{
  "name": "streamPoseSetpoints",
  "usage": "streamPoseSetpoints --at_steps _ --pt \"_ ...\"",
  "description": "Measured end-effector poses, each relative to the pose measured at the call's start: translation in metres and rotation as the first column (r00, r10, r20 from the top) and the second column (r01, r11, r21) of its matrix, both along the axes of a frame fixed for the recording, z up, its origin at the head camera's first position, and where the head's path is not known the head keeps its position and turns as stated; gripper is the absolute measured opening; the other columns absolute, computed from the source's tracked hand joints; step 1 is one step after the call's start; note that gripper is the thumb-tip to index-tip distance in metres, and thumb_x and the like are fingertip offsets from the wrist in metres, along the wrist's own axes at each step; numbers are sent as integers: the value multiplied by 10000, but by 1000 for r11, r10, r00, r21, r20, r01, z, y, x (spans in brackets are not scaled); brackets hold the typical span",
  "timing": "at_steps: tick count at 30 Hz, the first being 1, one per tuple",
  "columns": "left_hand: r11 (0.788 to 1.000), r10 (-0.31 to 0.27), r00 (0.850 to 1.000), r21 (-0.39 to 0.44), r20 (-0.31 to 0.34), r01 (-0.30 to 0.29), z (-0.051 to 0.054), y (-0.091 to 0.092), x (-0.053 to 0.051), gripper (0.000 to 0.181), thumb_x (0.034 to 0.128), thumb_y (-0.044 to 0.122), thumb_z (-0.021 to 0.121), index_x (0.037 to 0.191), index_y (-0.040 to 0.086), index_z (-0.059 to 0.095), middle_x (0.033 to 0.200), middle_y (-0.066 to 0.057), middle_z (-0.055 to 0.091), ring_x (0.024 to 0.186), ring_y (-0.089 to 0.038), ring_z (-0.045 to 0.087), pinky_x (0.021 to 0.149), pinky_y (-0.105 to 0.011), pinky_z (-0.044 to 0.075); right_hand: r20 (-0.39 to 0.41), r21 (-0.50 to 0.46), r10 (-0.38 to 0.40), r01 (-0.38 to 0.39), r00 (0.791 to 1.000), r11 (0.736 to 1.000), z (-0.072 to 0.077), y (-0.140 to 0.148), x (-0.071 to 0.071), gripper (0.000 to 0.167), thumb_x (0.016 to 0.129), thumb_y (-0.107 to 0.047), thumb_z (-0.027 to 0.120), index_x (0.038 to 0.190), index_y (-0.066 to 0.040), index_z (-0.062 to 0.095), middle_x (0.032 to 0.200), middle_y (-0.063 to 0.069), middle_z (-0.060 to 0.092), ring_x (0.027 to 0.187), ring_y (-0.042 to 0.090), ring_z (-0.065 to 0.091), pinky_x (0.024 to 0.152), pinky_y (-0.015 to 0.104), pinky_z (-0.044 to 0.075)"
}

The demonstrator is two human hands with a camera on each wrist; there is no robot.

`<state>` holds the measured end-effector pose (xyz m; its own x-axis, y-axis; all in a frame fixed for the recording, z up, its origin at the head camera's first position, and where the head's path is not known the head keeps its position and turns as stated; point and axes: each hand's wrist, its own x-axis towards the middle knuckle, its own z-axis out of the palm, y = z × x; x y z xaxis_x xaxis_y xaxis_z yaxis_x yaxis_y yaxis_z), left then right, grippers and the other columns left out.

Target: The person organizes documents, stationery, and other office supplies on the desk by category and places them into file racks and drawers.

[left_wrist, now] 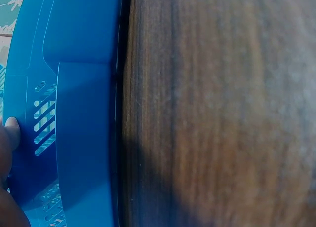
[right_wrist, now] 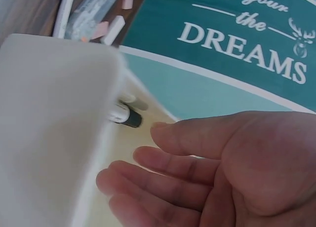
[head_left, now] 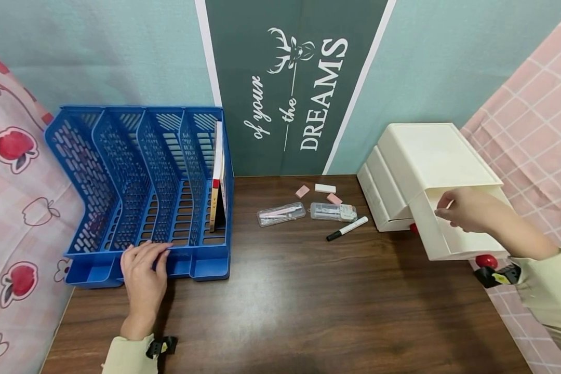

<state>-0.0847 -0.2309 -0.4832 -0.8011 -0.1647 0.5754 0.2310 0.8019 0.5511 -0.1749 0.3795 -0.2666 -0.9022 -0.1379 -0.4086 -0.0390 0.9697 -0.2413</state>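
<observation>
At the left of the head view stands a blue file rack [head_left: 142,249] with upright dividers. My left hand [head_left: 143,275] grips its front rim, fingers over the edge. In the left wrist view, the thumb [left_wrist: 13,131] lies against the rack's blue plastic. My right hand [head_left: 472,210] hovers over the pulled-out top drawer [head_left: 432,234] of a white drawer unit [head_left: 441,150]. Its fingers are loosely bent, with nothing between them. Inside the drawer, the right wrist view shows a marker [right_wrist: 127,115] with a dark end, partly hidden by the drawer wall.
Thin books [head_left: 217,176] stand in the rack's right slot. Between rack and drawers lie two clear cases [head_left: 280,214], a black-and-white marker [head_left: 347,228], a white eraser [head_left: 325,188] and two pink erasers [head_left: 302,191]. Red knobs [head_left: 486,261] stick out from the drawers.
</observation>
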Motion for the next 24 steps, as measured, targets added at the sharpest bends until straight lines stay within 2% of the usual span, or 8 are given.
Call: streamPoseSetpoints --at_steps 4,9,15,24 --pt "1000 2 1000 1 4 -2 -1 0 0 114 897 -44 725 1002 -24 765 1022 -237 739 1142 -425 566 1145 -533 235 -93 71 35 -28 995 997 8 -2 2 199 985 -164 609 908 8 673 682 -7 657 611 148 586 579 358 443" --pt "1000 0 1000 1 -4 0 -1 0 0 115 898 -42 724 1004 -24 767 1023 -237 740 1138 -426 567 1140 -539 239 -214 88 39 -20 976 996 15 -9 4 188 980 -199 623 896 -53 704 685 -37 669 614 134 569 595 365 412" --pt "1000 -4 1000 -1 11 4 0 0 0 118 914 -26 714 1019 -21 768 1036 -231 741 1154 -416 565 1148 -529 231 -257 77 51 -32 965 997 19 -22 9 157 970 -193 630 933 -61 706 739 -17 684 629 145 561 583 362 407" --pt "1000 3 1000 9 -2 -3 -2 0 -1 120 891 -55 727 1001 -26 766 1019 -239 739 1139 -429 564 1144 -538 234 -312 79 147 -128 939 989 14 -54 17 97 921 -107 677 938 -14 697 747 4 704 664 188 630 604 398 459"
